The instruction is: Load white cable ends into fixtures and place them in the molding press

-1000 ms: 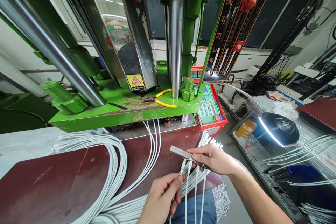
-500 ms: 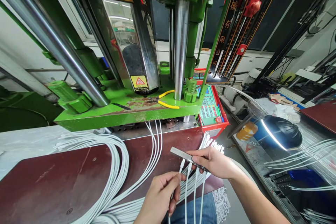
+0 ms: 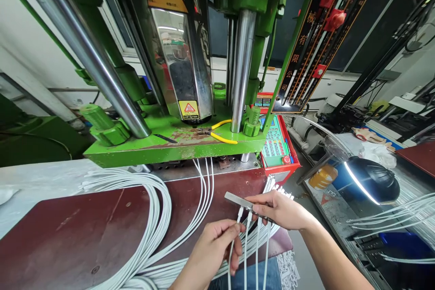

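Note:
My right hand [image 3: 280, 210] grips a flat metal bar [image 3: 234, 198] between thumb and fingers, above the front edge of the brown tabletop. Several white cables hang from the bar's underside by their connector ends. My left hand [image 3: 220, 242] pinches the leftmost white cable [image 3: 239, 214] just below its connector, which sits close under the bar. Whether that connector is still seated in the bar cannot be made out. Behind my hands, a bundle of more white cables [image 3: 163, 208] curves across the brown tabletop [image 3: 78, 231].
A green press [image 3: 176, 152] with steel columns stands ahead; yellow-handled pliers [image 3: 224, 139] lie on its plate. Several cables [image 3: 205, 190] run under that plate. At its right is a red control box [image 3: 280, 145]. A side bench [image 3: 335, 208] holds a dark cap [image 3: 372, 181] and cables.
The camera view has shifted slightly, moving the scene a little to the right. Both hands keep their grips; my left fingers sit marginally lower relative to the leftmost connector.

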Motion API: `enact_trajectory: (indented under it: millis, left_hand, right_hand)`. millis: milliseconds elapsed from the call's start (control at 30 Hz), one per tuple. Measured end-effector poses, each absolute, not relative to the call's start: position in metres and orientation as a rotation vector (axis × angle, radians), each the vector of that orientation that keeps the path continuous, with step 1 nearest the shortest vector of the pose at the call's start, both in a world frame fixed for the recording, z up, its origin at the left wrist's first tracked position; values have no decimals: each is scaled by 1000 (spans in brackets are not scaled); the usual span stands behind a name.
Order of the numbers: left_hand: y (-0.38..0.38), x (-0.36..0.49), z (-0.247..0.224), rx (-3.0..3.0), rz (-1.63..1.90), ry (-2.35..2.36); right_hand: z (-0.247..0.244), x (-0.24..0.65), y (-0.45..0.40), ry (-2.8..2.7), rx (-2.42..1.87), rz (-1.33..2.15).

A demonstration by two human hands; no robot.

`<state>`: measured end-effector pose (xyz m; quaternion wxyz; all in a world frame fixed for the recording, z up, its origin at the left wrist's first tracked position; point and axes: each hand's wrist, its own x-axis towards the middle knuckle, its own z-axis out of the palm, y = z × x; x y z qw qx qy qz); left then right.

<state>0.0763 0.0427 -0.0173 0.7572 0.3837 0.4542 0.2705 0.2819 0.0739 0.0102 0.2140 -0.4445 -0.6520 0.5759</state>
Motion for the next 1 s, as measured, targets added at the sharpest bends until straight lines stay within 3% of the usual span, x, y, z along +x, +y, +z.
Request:
enact_trajectory:
  millis: [100, 200, 267, 500, 733, 1000]
  left_hand:
    - [62, 58, -15, 1087, 635, 1047]
    - [102, 30, -14, 1123, 1030, 1320]
    - [136, 18, -15, 798, 1308, 1438]
    - [204, 35, -26, 514, 1071, 1096]
    - [195, 32, -20, 500, 999, 894]
    - [207, 38, -38, 467, 994, 853]
  right_hand:
    - [7, 289, 84, -1765, -1238, 1656]
    - [5, 296, 99, -1754, -1324, 1642]
    - [3, 299, 110, -1781, -1378, 1597]
    - [-8, 277, 138, -2015, -1349, 1504]
    - [-5, 222, 116, -2485, -1548, 548]
    - [-20, 199, 111, -2658, -1513, 171]
